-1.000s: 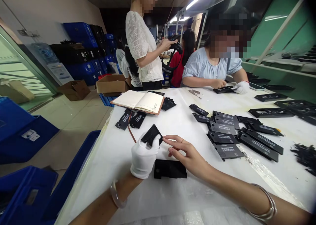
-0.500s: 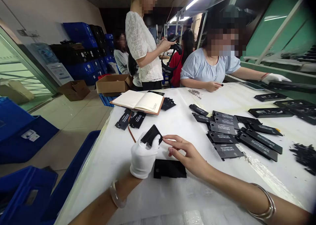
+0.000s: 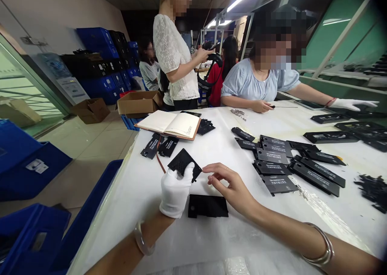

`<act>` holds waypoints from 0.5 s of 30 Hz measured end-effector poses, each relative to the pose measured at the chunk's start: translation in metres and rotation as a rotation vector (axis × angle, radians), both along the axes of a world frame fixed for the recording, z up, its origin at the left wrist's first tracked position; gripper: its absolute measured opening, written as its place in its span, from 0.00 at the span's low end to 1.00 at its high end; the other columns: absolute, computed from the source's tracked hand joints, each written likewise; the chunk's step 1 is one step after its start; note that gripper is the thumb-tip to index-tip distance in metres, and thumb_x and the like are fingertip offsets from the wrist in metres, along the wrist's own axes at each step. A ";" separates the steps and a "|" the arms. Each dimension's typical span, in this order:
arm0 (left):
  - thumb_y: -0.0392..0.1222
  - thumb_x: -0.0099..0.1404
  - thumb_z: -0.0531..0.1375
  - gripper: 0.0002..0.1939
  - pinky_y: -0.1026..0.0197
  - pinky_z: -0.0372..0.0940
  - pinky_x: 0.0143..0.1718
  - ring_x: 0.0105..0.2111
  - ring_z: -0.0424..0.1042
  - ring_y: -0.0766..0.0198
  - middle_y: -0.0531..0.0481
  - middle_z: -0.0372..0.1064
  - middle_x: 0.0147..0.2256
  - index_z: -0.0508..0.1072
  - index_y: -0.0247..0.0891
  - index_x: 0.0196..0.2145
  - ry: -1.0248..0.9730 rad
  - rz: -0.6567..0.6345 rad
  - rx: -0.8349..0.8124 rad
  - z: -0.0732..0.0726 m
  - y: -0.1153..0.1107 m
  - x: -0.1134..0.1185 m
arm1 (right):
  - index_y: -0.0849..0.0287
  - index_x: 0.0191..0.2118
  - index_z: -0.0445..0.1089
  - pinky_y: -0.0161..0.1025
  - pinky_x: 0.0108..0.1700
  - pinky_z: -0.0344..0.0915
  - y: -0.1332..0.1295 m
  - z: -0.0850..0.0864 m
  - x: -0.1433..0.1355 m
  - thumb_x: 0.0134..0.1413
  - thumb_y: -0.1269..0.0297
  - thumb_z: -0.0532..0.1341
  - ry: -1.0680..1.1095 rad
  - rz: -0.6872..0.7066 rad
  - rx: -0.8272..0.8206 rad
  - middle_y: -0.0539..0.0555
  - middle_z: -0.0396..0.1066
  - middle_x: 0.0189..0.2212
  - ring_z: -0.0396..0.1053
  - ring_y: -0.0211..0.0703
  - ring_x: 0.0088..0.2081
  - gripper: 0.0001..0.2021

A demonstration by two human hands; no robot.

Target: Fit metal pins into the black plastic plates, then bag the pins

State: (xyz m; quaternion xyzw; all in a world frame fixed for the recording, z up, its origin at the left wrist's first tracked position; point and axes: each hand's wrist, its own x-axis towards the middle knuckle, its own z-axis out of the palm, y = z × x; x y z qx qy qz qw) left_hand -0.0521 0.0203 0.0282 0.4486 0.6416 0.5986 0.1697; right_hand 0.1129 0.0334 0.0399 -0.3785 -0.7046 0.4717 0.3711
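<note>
Gloved left hand point(image 3: 174, 192) clamped on a black plate point(image 3: 181, 160), bare right hand point(image 3: 232, 186) at its corner

The plate is held over the tabletop point(image 3: 193, 245), between gloved thumb and fingers; it is probably gripped along its near edge so that the upper face is left free. The right index fingertip is set at the plate's right corner, touching or just beside it, thumb and fingers apart, perhaps so that the edge can be steadied. The plate's long axis is slanted from upper left to lower right, with small tabs pointed down at the lower end; no lettering can be made out. A second black plate point(image 3: 208, 206) is laid flat nearer the body, its long axis left to right, presumably within easy reach. Printed plates point(image 3: 274, 156) are grouped to the right, lettering up.
</note>
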 end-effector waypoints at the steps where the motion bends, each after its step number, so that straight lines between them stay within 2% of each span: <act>1: 0.50 0.55 0.61 0.14 0.62 0.70 0.35 0.31 0.74 0.61 0.46 0.74 0.29 0.72 0.35 0.31 -0.046 -0.034 -0.011 0.002 0.000 0.001 | 0.57 0.44 0.71 0.40 0.42 0.65 0.001 0.000 0.000 0.59 0.58 0.56 0.001 -0.025 -0.031 0.56 0.69 0.44 0.69 0.42 0.37 0.12; 3: 0.47 0.56 0.60 0.13 0.63 0.70 0.37 0.33 0.74 0.61 0.46 0.75 0.31 0.73 0.35 0.33 -0.055 -0.086 -0.004 0.004 -0.002 0.002 | 0.58 0.43 0.71 0.40 0.42 0.65 0.002 0.001 -0.001 0.57 0.57 0.57 0.012 -0.032 -0.096 0.55 0.72 0.37 0.70 0.42 0.36 0.12; 6: 0.45 0.57 0.60 0.10 0.63 0.69 0.39 0.34 0.74 0.61 0.45 0.74 0.31 0.74 0.35 0.32 0.195 -0.160 0.074 0.006 -0.008 0.001 | 0.60 0.39 0.72 0.40 0.41 0.65 0.002 0.002 -0.001 0.55 0.58 0.60 0.036 0.026 -0.138 0.53 0.73 0.29 0.71 0.43 0.34 0.12; 9: 0.43 0.58 0.60 0.08 0.63 0.69 0.38 0.30 0.73 0.62 0.46 0.74 0.30 0.74 0.35 0.32 0.350 -0.214 0.123 0.006 -0.013 0.000 | 0.61 0.37 0.72 0.40 0.41 0.65 0.002 0.004 -0.001 0.55 0.58 0.60 0.036 0.056 -0.139 0.53 0.73 0.28 0.71 0.43 0.33 0.11; 13: 0.44 0.58 0.60 0.10 0.62 0.68 0.42 0.37 0.74 0.60 0.45 0.74 0.35 0.75 0.36 0.35 0.241 -0.227 0.065 0.005 -0.007 -0.001 | 0.60 0.38 0.72 0.40 0.41 0.65 0.007 0.004 0.000 0.56 0.60 0.59 -0.008 0.041 -0.113 0.53 0.74 0.30 0.72 0.43 0.34 0.10; 15: 0.45 0.59 0.59 0.11 0.63 0.69 0.38 0.35 0.74 0.61 0.46 0.74 0.34 0.75 0.37 0.36 0.124 -0.274 -0.046 0.002 0.000 -0.001 | 0.58 0.40 0.73 0.41 0.43 0.65 0.011 0.002 0.002 0.57 0.62 0.57 -0.070 0.019 -0.059 0.54 0.74 0.36 0.72 0.43 0.38 0.10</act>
